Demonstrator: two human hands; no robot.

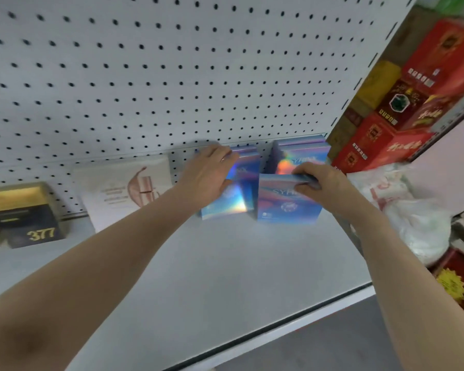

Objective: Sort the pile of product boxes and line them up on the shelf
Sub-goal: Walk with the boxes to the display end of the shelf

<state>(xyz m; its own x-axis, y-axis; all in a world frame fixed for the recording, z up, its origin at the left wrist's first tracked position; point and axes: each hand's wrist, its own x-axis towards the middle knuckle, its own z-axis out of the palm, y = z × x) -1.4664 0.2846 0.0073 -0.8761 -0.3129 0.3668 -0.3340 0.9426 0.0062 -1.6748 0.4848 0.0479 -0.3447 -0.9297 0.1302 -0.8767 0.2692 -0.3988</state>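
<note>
Several shiny blue holographic boxes stand at the back of the grey shelf [225, 263]. My left hand [209, 178] lies across the top of a leaning row of blue boxes [233, 202], fingers spread over their upper edges. My right hand [319, 183] grips the top edge of the front blue box [284, 207], which stands upright. Behind it a further stack of blue boxes [298, 153] rests against the pegboard. To the left stand a white box with a pink design [123, 191] and a black and gold box marked 377 [24, 215].
A white pegboard [172, 76] backs the shelf. Red and yellow gift boxes [402, 116] are stacked on the neighbouring shelf to the right. A white plastic bag [413, 210] sits at the right end. The shelf's front edge [252, 336] runs diagonally below.
</note>
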